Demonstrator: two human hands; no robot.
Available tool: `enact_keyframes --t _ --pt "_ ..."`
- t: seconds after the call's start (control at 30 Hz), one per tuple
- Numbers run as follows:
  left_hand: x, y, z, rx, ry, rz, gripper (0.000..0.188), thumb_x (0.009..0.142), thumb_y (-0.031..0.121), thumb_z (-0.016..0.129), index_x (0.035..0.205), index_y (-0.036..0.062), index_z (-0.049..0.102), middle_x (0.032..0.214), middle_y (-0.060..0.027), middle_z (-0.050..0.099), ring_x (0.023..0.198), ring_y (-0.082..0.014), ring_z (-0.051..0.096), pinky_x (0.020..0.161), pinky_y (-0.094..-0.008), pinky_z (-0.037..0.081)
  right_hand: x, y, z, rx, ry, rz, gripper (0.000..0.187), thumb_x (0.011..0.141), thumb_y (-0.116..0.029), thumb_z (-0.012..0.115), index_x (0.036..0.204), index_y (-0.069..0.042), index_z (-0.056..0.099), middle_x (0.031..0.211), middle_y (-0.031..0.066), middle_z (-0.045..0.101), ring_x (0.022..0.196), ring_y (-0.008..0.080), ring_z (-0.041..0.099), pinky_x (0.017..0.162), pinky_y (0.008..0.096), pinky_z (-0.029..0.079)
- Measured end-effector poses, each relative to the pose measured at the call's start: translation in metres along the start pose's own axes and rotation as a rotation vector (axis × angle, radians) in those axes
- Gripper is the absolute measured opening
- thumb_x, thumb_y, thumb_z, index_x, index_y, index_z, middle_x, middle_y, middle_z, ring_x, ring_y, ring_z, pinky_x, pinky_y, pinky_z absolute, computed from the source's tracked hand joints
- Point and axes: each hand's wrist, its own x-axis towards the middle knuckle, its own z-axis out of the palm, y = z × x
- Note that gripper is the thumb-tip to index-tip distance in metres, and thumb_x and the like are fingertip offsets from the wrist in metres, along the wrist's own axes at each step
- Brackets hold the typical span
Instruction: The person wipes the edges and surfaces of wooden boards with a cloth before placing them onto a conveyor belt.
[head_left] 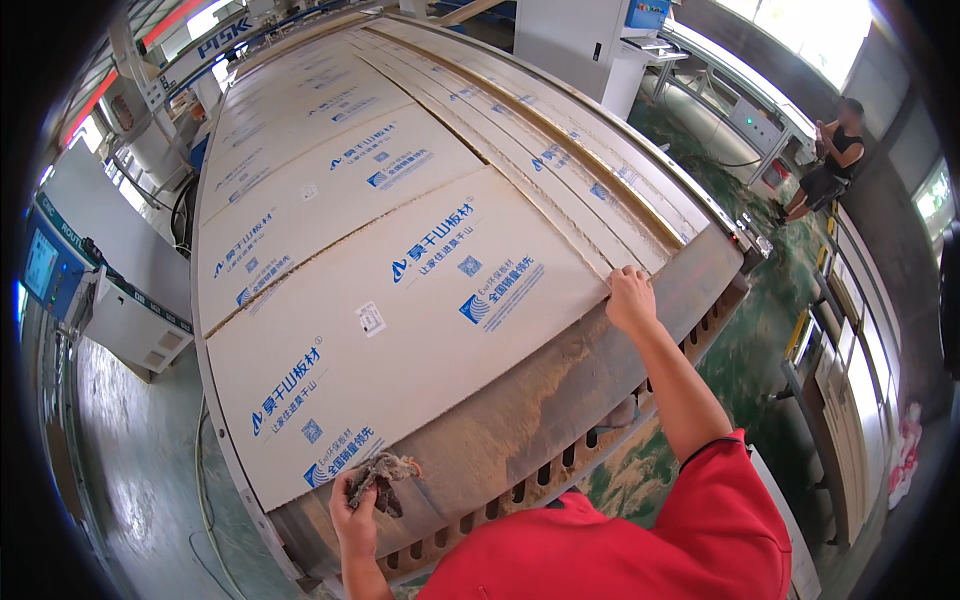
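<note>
A large cut panel (430,320), covered in pale film with blue print, lies flat on the machine bed in front of me. My left hand (356,520) is closed round a crumpled grey rag (384,484) beside the panel's near left corner. Over at the near right corner, my right hand (631,298) has its fingers curled on the panel's edge. Its fingertips are partly hidden. Narrow strips (575,195) of the same board run lengthwise to the right of the panel, with dusty cut lines between them.
The bed's bare metal front edge (500,445) is dusty and has slots below. More cut panels (330,150) stretch away behind. A control cabinet with a screen (45,262) stands left. At the right a person (838,155) sits, and boards (845,430) lean on a rack.
</note>
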Motion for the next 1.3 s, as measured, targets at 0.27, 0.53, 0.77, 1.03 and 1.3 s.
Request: enact_keyframes --t 0.27,0.53,0.77,1.03,1.3 --pt "-0.004 0.006 0.010 0.037 -0.060 -0.019 0.017 0.091 0.002 0.066 0.107 0.0005 0.060 0.093 -0.0009 0.063 0.084 -0.0082 0.056 0.075 -0.0257 0.047 0.025 0.012 0.006 -0.096 -0.070 -0.044 0.028 0.079 -0.002 0.062 0.106 0.000 0.064 0.115 0.0215 0.062 0.112 0.0377 0.059 0.096 0.0457 0.047" --pt "-0.011 -0.007 0.001 -0.016 -0.043 -0.033 0.020 0.089 0.001 0.066 0.108 0.0003 0.060 0.095 -0.0014 0.063 0.086 -0.0082 0.057 0.077 -0.0250 0.047 0.055 0.044 -0.031 0.139 -0.167 -0.075 0.046 0.064 -0.011 0.075 0.107 0.003 0.067 0.111 0.0236 0.067 0.106 0.0384 0.064 0.088 0.0433 0.053" --pt "-0.011 -0.007 0.007 -0.068 -0.089 -0.020 0.019 0.090 0.000 0.064 0.108 0.0010 0.060 0.093 -0.0011 0.063 0.084 -0.0082 0.057 0.077 -0.0241 0.047 0.055 0.066 -0.087 0.330 -0.234 -0.092 0.046 0.057 -0.013 0.080 0.096 0.000 0.060 0.092 0.0142 0.063 0.086 0.0270 0.061 0.073 0.0368 0.050" --pt "-0.012 -0.013 0.019 -0.236 -0.209 -0.032 0.017 0.092 -0.005 0.061 0.106 0.0036 0.060 0.096 0.0007 0.061 0.086 -0.0073 0.055 0.076 -0.0229 0.044 -0.011 0.108 -0.147 0.398 -0.230 -0.041 0.054 0.064 -0.009 0.080 0.111 -0.001 0.055 0.093 0.0103 0.063 0.081 0.0198 0.061 0.071 0.0339 0.050" --pt "-0.016 -0.022 0.034 -0.357 -0.402 -0.150 0.016 0.094 -0.002 0.060 0.108 0.0056 0.061 0.087 0.0022 0.059 0.080 -0.0069 0.053 0.072 -0.0223 0.043 -0.105 0.063 -0.190 0.366 -0.371 0.036 0.048 0.071 -0.020 0.085 0.106 0.003 0.061 0.077 0.0101 0.064 0.064 0.0135 0.061 0.056 0.0327 0.049"
